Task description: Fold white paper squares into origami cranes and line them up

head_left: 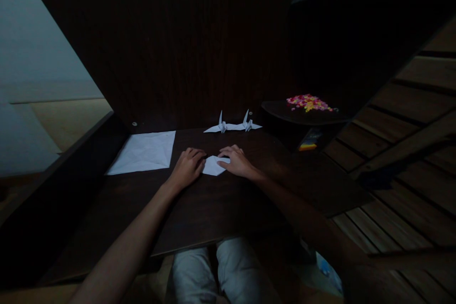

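A small folded piece of white paper [213,166] lies on the dark wooden desk in front of me, its outline pointed and many-sided. At its left edge is my left hand [188,165], fingers bent together with the tips against the paper. My right hand [238,159] pinches the right end, thumb on top of the paper and fingers along the far side. Beyond my hands, two white origami cranes [245,126] stand side by side near the desk's back panel.
White paper [146,152], creased, lies flat on the desk at left. On a rounded shelf [276,110] at right sits a pile of small pink, red and yellow pieces [309,102]. The desk's left side panel [71,161] and tall back panel [185,47] bound the surface.
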Tool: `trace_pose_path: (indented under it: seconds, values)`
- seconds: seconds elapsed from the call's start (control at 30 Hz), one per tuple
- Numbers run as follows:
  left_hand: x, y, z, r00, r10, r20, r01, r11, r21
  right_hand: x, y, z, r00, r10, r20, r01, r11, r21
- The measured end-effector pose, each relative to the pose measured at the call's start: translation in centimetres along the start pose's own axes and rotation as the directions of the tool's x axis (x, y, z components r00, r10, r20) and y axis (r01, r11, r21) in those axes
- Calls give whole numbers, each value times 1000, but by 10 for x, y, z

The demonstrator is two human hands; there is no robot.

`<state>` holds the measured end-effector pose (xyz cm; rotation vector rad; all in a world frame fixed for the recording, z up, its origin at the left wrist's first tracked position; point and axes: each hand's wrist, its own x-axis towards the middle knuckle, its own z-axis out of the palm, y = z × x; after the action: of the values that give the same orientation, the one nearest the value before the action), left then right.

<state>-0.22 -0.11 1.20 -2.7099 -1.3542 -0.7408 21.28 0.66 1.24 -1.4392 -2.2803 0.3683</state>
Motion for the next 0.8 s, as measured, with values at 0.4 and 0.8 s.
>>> trace_pose_path:
  seconds: [0.4, 0.8]
  values:
    - [-1, 4, 7, 997, 3, 76, 10, 985, -171, -2, -5, 3, 993, -103, 49, 102, 994, 31]
    - [0, 6, 4, 997, 63, 51, -53, 981, -189, -1, -1, 6, 984, -178, -11, 178, 981, 79]
